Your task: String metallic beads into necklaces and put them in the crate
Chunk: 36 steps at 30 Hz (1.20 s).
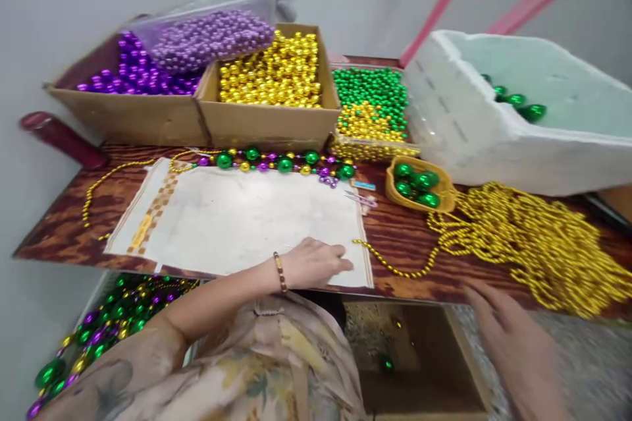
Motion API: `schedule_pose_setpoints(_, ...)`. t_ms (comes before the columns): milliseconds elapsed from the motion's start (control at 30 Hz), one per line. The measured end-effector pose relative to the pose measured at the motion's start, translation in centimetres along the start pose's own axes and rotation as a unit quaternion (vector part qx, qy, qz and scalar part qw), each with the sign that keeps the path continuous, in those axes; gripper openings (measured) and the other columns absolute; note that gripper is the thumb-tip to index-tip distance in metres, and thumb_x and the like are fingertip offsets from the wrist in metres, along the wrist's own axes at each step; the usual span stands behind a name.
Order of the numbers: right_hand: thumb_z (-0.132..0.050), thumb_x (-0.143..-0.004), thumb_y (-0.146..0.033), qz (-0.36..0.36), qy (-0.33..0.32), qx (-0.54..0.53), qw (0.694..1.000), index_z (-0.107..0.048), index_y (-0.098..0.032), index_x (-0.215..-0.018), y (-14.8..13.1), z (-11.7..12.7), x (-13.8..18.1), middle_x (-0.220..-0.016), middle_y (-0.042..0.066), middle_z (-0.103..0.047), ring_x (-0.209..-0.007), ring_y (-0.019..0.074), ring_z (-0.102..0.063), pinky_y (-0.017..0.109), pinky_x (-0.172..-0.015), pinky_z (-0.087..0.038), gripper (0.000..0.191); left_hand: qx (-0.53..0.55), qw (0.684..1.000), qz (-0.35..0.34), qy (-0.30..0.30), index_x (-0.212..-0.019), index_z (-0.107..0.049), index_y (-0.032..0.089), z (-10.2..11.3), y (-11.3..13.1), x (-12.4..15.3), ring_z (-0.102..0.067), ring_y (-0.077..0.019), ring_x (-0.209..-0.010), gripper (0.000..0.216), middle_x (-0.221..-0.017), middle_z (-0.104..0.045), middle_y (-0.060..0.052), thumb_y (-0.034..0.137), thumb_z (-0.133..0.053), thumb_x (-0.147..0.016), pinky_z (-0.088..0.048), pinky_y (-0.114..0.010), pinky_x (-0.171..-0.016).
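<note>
My left hand (316, 264) is low over the right part of a white cloth (237, 210), fingers curled in; whatever they may hold is hidden. Close to its fingertips lies the loose end of a gold bead string (395, 271), which runs right into a heap of gold bead strands (538, 243). My right hand (513, 342), blurred, is at the table's front edge below that heap, fingers stretched out with nothing seen in them. Along the cloth's far edge lies a garland (285, 164) of green, purple and gold beads. Small scissors (363, 198) lie by the cloth's right corner.
Behind the cloth stand boxes of purple beads (143, 72) and gold beads (271, 72), and a green-and-gold bead tray (370, 105). A yellow basket (444, 200) holds green balls, beside a white foam box (464, 138). A dark red bottle (64, 138) stands left.
</note>
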State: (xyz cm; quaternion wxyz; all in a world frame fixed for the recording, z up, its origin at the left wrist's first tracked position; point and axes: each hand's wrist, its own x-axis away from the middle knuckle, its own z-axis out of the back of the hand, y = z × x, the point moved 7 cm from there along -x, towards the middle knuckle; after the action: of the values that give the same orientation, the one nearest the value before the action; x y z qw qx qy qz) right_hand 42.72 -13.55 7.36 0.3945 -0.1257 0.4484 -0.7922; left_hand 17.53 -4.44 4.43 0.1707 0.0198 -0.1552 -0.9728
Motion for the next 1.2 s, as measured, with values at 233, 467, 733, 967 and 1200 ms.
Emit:
schedule_pose_setpoints(233, -0.049, -0.094, -0.036, 0.19, -0.292, -0.038, 0.937, -0.074, -0.027, -0.105, -4.5, -17.5, 4.1, -0.105, 0.007, -0.075, -0.097, 0.0245, -0.07, 0.038, -0.086, -0.054, 0.029, 0.068, 0.992, 0.106, 0.031, -0.108, -0.054, 0.019, -0.7, -4.9, -0.4, -0.067, -0.0181, -0.086, 0.016, -0.102, -0.068, -0.005, 0.017, -0.043, -0.096, -0.05, -0.028, -0.07)
schedule_pose_setpoints(467, -0.049, -0.092, -0.028, 0.158, -0.33, 0.069, 0.928, -0.075, -0.027, -0.086, -2.9, -21.1, 3.7, -0.077, 0.004, -0.075, -0.07, 0.0206, -0.071, 0.026, -0.063, -0.047, 0.026, 0.033, 0.993, 0.111, 0.017, -0.1, -0.058, 0.017, -0.9, -8.0, -0.8, -0.063, -0.0223, -0.096, 0.011, -0.097, -0.067, -0.008, 0.018, -0.05, -0.094, -0.051, -0.034, -0.082)
schedule_pose_setpoints(733, -0.069, -0.08, -0.043, -0.11, -0.071, -0.251, 0.959, -0.074, -0.021, -0.087, 4.9, -15.4, -1.2, -0.078, 0.005, -0.075, -0.072, 0.0225, -0.071, 0.036, -0.074, -0.056, 0.023, 0.094, 0.939, 0.187, 0.274, -0.121, -0.058, 0.019, 2.5, -12.5, -1.1, -0.052, -0.0264, -0.118, 0.026, -0.116, -0.062, -0.012, 0.023, -0.05, -0.096, -0.046, -0.047, -0.098)
schedule_pose_setpoints(967, -0.076, -0.073, -0.038, -0.12, -0.026, -0.351, 0.928, -0.077, -0.021, -0.081, 4.2, -15.2, -3.5, -0.076, 0.005, -0.073, -0.071, 0.0206, -0.067, 0.035, -0.069, -0.055, 0.019, 0.033, 0.94, 0.128, 0.316, -0.108, -0.064, 0.016, 8.8, -15.7, -8.7, -0.054, -0.0228, -0.105, 0.021, -0.106, -0.066, -0.011, 0.024, -0.047, -0.098, -0.047, -0.042, -0.094)
schedule_pose_setpoints(1200, -0.07, -0.08, -0.041, -0.141, -0.164, -0.404, 0.889, -0.078, -0.024, -0.086, 1.0, -19.8, -0.8, -0.059, 0.001, -0.066, -0.052, 0.0188, -0.063, 0.033, -0.058, -0.054, 0.019, -0.118, 0.961, 0.222, 0.118, -0.11, -0.065, 0.009, 13.2, -20.5, -25.2, -0.055, -0.0244, -0.109, 0.032, -0.113, -0.063, -0.017, 0.005, -0.038, -0.093, -0.045, -0.037, -0.092)
